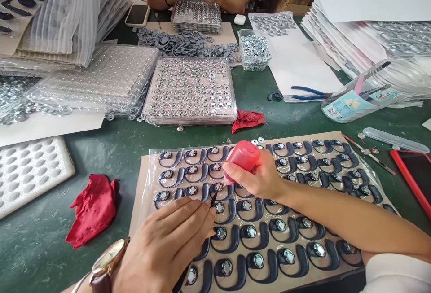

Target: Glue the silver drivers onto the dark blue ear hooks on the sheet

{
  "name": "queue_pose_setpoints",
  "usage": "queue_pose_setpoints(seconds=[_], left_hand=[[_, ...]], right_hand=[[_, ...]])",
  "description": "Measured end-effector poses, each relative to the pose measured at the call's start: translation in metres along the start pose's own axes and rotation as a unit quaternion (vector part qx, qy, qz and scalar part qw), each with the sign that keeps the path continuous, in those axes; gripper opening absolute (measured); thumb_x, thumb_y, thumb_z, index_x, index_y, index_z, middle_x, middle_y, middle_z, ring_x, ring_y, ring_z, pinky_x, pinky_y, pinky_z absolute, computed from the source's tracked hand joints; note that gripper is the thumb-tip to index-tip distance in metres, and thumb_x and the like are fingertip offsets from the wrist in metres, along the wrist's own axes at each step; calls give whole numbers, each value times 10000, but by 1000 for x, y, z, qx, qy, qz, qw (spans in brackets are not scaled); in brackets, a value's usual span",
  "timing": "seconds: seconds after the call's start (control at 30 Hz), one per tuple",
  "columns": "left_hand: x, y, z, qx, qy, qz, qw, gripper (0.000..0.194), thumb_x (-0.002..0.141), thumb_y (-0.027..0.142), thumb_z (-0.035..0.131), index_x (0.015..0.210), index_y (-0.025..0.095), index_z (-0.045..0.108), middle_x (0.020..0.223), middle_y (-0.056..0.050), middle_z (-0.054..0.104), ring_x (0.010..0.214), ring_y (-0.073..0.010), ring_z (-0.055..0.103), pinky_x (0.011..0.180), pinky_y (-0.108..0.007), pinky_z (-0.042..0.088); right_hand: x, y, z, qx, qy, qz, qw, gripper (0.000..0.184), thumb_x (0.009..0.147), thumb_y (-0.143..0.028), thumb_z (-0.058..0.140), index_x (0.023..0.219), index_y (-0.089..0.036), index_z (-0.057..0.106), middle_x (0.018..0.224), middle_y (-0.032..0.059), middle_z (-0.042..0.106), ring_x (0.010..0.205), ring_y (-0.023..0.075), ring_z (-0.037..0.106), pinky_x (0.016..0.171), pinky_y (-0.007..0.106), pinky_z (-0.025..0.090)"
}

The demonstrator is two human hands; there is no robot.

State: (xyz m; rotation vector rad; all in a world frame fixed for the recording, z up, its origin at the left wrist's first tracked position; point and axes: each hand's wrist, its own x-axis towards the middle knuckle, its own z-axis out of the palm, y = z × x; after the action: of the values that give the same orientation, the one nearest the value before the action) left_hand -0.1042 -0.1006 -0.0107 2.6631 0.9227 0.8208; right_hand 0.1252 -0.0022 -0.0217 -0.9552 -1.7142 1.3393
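Green counter [121, 149], stacked with clear trays [191, 120]: from my remote post, my right hand [261, 178] wraps its fingers around a tilted red squeeze bottle [244, 156] above dark ear-hook casings [257, 261] on cardboard [139, 194]. My left hand [168, 239] pinches a slim black tool [213, 199] nearby. Silver discs [226, 267] sit in most casings; how many are finished, I cannot tell.

Gap between left rag [92, 210] and cardboard [140, 194]; trays [191, 89] block beyond.

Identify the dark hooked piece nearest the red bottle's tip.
The hooked piece third from left in the third row from the far side; only it lies right by the tip of the red bottle in the right hand.
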Motion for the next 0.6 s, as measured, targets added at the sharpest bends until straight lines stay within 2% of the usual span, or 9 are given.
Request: queue_pose_setpoints(seconds=[0.1,0.2,0.3,0.4,0.5,0.6], left_hand=[[1,-6,-3,-37,-3,-14,999,390,898,57,426,1235,57,623,1204,-131,692,1152,-211,618,1009,-359,517],[7,-12,-7,-100,21,-48,994,400,845,-3,483,1210,71,627,1134,-113,714,1042,-173,655,913,-309,557],[14,-16,-8,-138,60,-81,985,333,866,-6,541,1163,103,645,1050,-85,736,949,-137,683,842,-262,574],[17,-17,-9,-142,71,-96,983,289,890,29,559,1143,132,655,1030,-68,741,916,-129,691,805,-251,581],[11,-13,-9,-117,65,-80,988,294,895,27,545,1158,114,645,1048,-79,738,953,-132,685,847,-255,573],[-2,0,-8,-65,38,-20,997,298,934,56,472,1186,56,632,1106,-118,722,1071,-168,657,953,-306,542]], right_hand=[[0,0,0,9,-19,-6,1000,261,886,-379,691,721,-180,647,600,17,668,540,138,627,562,278,527],[0,2,0,7,-43,-23,999,227,881,-375,705,774,-178,664,637,14,689,593,139,644,622,277,539],[1,2,1,0,-54,-31,998,243,880,-381,711,755,-180,656,647,9,693,616,133,644,638,267,536],[4,-5,-2,9,-72,-18,997,263,854,-395,739,735,-173,662,642,14,689,601,135,643,603,262,525],[7,-19,-7,41,-91,19,995,263,843,-414,745,774,-172,668,651,21,689,593,147,647,567,269,515],[3,-30,-10,36,-79,26,996,260,827,-399,762,753,-175,653,662,24,692,592,147,642,552,270,501]])
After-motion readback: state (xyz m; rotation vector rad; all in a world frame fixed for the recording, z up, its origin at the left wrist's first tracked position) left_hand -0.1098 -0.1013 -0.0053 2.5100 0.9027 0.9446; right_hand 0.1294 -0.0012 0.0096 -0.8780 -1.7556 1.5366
